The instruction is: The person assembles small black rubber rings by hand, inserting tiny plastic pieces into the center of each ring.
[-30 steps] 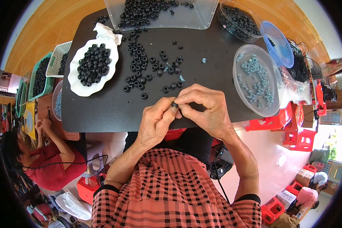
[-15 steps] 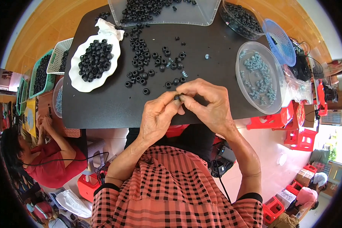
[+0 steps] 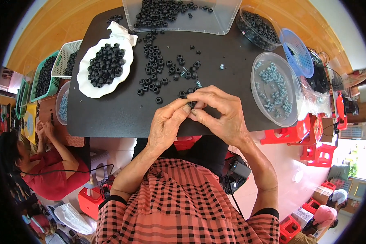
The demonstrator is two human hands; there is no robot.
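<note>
Over the near edge of the dark table [image 3: 110,122], my two hands meet in front of my chest. Between the fingertips sits a small black round piece [image 3: 191,104], mostly covered by them. My left hand [image 3: 165,124] pinches it from the left, thumb against forefinger. From the other side my right hand [image 3: 223,116] closes thumb and forefinger on the same spot. Loose black round pieces with holes [image 3: 153,67] are scattered just beyond my fingers. Among them lie a few small coil springs [image 3: 199,83].
A white scalloped plate [image 3: 84,84] heaped with black pieces stands left. To the right is a clear round tub [image 3: 259,107] of springs, with a blue basket [image 3: 303,61] behind. A clear bin [image 3: 213,25] lies at the far edge. A person in red [image 3: 63,175] sits at left.
Both hands stay together at nearly the same spot. The fingers have shifted a little around the black piece, which now shows less. The whole view has moved slightly.
</note>
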